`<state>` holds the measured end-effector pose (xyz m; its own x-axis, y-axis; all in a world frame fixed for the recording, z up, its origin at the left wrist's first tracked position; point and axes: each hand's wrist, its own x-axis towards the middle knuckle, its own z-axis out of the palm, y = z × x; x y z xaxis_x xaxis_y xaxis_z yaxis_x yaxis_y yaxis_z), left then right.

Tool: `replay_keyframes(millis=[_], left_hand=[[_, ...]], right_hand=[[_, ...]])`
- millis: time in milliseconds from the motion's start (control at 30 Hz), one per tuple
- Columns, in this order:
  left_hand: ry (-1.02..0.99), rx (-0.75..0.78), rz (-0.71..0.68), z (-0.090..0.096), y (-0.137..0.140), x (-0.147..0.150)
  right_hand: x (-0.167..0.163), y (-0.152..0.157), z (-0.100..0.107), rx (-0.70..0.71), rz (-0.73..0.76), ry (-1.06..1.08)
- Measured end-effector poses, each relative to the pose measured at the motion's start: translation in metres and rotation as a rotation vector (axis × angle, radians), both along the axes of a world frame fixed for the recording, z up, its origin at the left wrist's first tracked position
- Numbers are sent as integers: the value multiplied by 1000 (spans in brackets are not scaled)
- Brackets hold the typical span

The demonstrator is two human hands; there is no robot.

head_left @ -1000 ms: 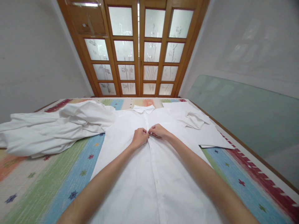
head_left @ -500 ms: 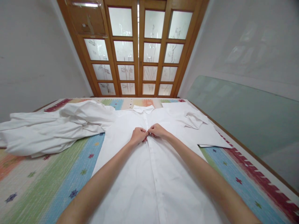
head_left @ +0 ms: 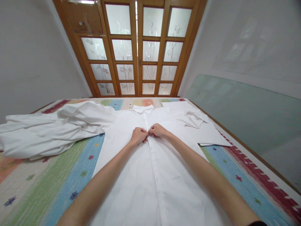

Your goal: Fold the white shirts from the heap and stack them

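A white shirt (head_left: pixel 127 169) lies spread out flat, front side up, with its collar (head_left: pixel 143 109) at the far end. My left hand (head_left: pixel 139 135) pinches the front placket at chest height, fingers closed on the cloth. Right beside it, my right hand (head_left: pixel 158 130) pinches the other side of the same spot, its fingertips almost touching the left ones. Any button between the fingers is hidden. Below the hands the placket (head_left: pixel 155 175) runs down toward me.
Crumpled white cloth (head_left: pixel 51 128) lies to the left, bordering the shirt. A flat white piece with a bunched part (head_left: pixel 195 119) is on the right. Underneath is a striped, patterned cover (head_left: pixel 68 163). A pale green glass panel (head_left: pixel 235 103) leans by the right wall; wooden glazed doors (head_left: pixel 138 62) stand beyond.
The view has shifted slightly. Both hands stay pinched at the same place on the placket, with only tiny finger movement.
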<state>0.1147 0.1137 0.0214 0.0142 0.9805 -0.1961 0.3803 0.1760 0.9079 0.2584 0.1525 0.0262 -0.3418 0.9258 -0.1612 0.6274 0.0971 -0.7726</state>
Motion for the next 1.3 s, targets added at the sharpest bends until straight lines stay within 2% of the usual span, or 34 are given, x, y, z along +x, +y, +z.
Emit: replay_keyframes(millis=[100, 433, 900, 1033, 1167, 1300], left_hand=[[1, -3, -18, 0, 0, -1], [-104, -104, -74, -7, 11, -9], [-106, -91, -68, -10, 11, -8], [-87, -65, -64, -11, 11, -8], [-44, -6, -53, -6, 6, -11], [40, 136, -149, 0, 1, -15]], right_hand=[[2, 2, -2, 20, 28, -15], [8, 1, -2, 216, 167, -46], [10, -8, -5, 379, 200, -83], [10, -8, -8, 411, 213, -83], [10, -7, -11, 487, 160, -92], [10, -11, -8, 543, 217, -147]])
